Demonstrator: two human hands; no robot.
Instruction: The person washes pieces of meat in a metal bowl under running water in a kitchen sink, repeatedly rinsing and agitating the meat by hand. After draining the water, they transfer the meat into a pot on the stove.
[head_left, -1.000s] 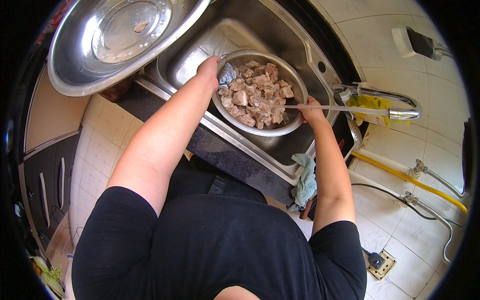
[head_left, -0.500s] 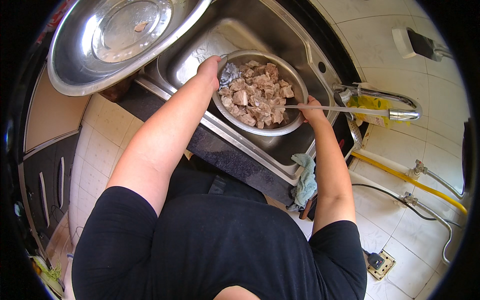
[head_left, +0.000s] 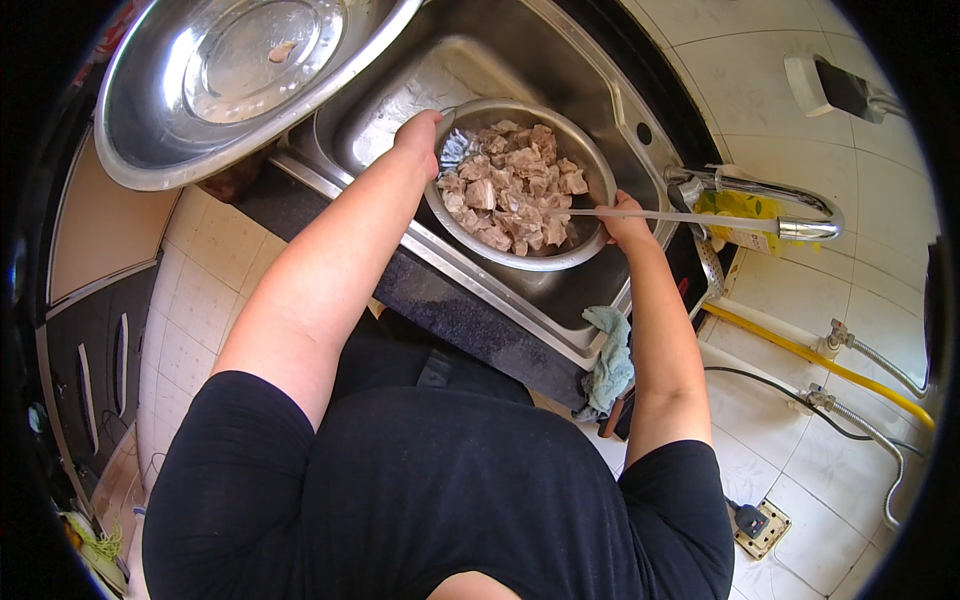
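A round metal bowl (head_left: 597, 165) sits in the steel sink, gripped at its rim from both sides. My left hand (head_left: 418, 140) is closed on its left edge, and my right hand (head_left: 625, 222) is closed on its right edge. Inside lie many chunks of pale brownish meat (head_left: 515, 185). A stream of water (head_left: 665, 214) runs from the chrome faucet (head_left: 810, 228) across above my right hand and falls onto the meat. The fingers beyond the rim are partly hidden.
A large steel basin (head_left: 145, 130) with a small meat scrap in it stands left of the sink (head_left: 370, 150). A blue-green cloth (head_left: 608, 365) hangs over the counter's front edge. A yellow package (head_left: 745, 215) is behind the faucet. Pipes and a socket (head_left: 762, 528) are at right.
Both hands stay on the bowl's rim, and the bowl has hardly moved. Water keeps running, and its ripples at the bowl's left side look different.
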